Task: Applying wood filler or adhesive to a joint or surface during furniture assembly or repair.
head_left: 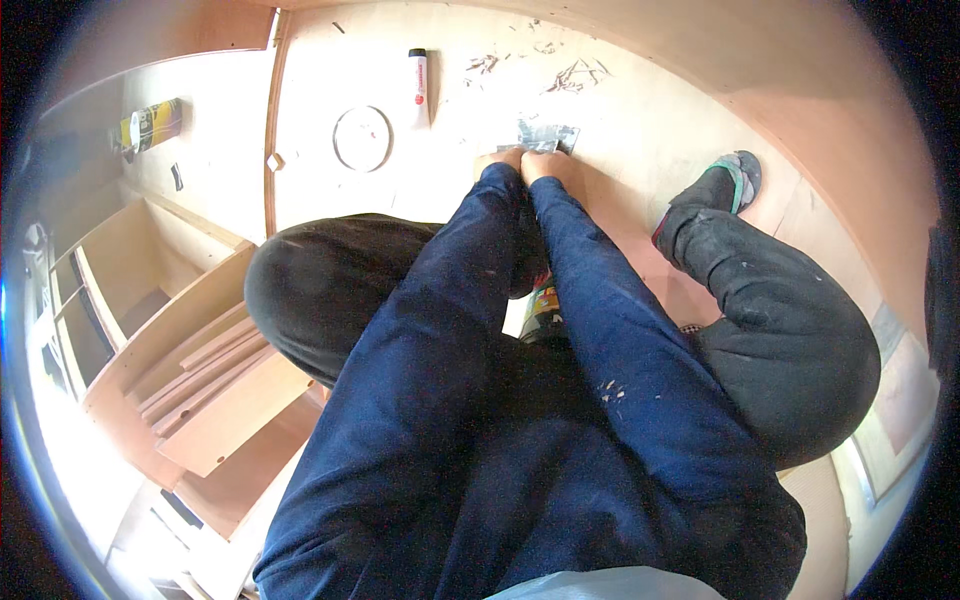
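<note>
My two hands are close together at the far ends of my outstretched blue sleeves. My left hand (500,158) and my right hand (546,164) look closed, their fingers mostly hidden behind the knuckles. Just beyond them shows a shiny grey flat piece (541,134), which both hands seem to grip at its near edge; I cannot make out its kind. Left of the hands, a thin pale ring (362,139) lies flat on the light wooden surface. Near it lies a white tube with a black cap (419,90).
Dark shavings (577,76) are scattered beyond the hands. At the left, a yellow and black can (152,127) lies on its side. Wooden strips (205,370) rest in a wooden frame beside my left knee. A sandal (742,180) is on my right foot. Wooden panels curve around the right.
</note>
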{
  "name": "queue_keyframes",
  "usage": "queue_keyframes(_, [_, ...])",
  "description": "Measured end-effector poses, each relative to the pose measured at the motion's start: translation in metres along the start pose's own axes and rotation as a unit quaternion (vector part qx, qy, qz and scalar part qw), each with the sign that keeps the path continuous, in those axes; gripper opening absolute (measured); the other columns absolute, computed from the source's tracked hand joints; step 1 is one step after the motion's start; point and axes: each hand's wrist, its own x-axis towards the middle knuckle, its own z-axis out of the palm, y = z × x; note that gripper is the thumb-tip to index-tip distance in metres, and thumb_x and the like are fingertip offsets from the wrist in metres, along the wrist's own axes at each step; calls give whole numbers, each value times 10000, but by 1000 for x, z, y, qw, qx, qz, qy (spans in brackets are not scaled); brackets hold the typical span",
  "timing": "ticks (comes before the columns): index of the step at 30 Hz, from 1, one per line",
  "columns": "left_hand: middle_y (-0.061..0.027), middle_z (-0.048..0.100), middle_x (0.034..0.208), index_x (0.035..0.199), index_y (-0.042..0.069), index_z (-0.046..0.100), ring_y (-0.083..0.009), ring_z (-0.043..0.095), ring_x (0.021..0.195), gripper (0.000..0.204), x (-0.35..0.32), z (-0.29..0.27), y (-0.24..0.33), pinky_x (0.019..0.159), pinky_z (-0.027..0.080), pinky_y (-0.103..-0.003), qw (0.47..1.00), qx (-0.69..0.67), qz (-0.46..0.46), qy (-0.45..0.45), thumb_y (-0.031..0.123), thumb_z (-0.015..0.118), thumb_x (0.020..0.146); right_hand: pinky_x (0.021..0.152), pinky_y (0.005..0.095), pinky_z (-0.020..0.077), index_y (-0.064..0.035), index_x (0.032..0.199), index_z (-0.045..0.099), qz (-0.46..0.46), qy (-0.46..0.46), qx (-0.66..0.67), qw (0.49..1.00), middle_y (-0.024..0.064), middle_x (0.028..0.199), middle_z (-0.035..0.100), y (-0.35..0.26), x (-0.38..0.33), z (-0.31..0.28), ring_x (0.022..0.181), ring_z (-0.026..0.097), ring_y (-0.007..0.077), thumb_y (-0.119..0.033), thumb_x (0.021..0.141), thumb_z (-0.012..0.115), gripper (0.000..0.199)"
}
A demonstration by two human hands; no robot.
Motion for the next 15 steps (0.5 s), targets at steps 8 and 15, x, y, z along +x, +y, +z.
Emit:
queue_keyframes(8, [-228, 669, 1305, 1183, 5, 728, -344, 624, 1258, 595, 1, -46, 29, 1074, 460, -374, 964, -179, -190, -44, 488, 656, 843, 984, 453, 528, 20, 1031, 756, -34, 44, 92, 994, 275, 1098, 720, -25, -6, -4, 1112, 683, 406, -374, 815, 622, 469])
queue_keyframes(15, [-205, 668, 1318, 1194, 51, 739, -361, 622, 1258, 594, 15, -56, 51, 1083, 453, -373, 976, -133, -174, 1, 523, 651, 845, 921, 455, 562, -8, 1048, 746, -69, 61, 24, 995, 251, 1074, 737, -37, 25, -8, 1042, 714, 396, -290, 800, 693, 380])
